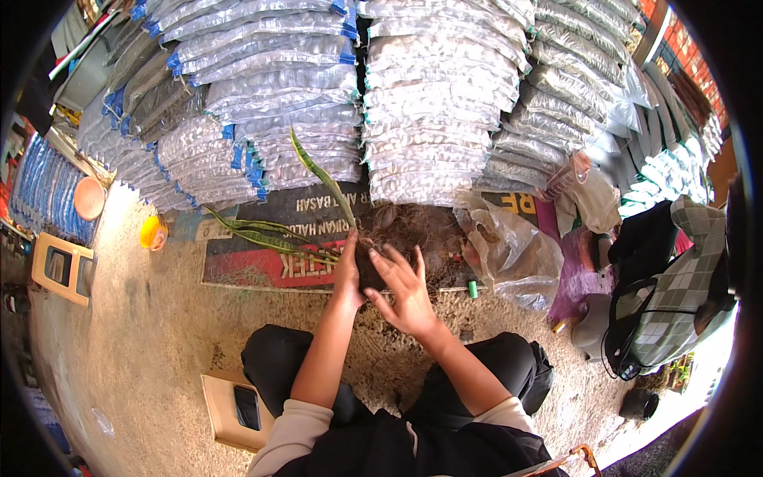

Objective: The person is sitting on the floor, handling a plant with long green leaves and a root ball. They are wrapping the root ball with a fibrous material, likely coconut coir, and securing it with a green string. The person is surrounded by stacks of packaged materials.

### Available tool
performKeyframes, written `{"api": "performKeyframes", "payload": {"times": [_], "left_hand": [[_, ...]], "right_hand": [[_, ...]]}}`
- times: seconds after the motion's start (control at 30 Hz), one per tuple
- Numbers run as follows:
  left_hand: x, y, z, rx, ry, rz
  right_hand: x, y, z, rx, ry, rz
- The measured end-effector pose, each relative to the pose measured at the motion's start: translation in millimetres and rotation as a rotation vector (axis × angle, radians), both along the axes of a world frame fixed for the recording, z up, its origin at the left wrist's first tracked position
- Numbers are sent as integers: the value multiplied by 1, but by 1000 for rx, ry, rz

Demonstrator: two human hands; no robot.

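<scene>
A snake plant (318, 171) with long yellow-edged green leaves lies tilted to the left, and a dark clump of soil (370, 274) sits around its base. My left hand (347, 270) is closed along the left side of this base, the thumb side toward the leaves. Over the clump's right side my right hand (403, 292) rests with its fingers spread, touching the soil. Part of the clump is hidden under my fingers. Just beyond my hands, loose brown roots and soil (417, 226) are heaped on a black and red printed sheet (246, 258).
Stacked clear bags (437, 95) form a wall ahead. Crumpled clear plastic (517, 258) and a small green cylinder (473, 289) lie to the right. A yellow container (152, 233) stands left. A phone (247, 408) rests on a beige stool (218, 409); a person (675, 294) is at right.
</scene>
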State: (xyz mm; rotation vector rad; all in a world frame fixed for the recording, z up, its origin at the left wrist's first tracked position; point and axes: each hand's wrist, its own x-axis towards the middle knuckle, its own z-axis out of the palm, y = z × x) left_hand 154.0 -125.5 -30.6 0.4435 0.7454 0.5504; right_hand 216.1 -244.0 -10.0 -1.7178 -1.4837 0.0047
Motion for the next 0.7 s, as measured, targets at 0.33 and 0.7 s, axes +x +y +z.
{"api": "performKeyframes", "payload": {"times": [0.33,0.7], "left_hand": [[5,-14,-14,221,36,-140],[7,-20,-31,414,45,32]], "right_hand": [[3,10,-8,54,329,-108],[-14,22,-10,232,557,-202]]}}
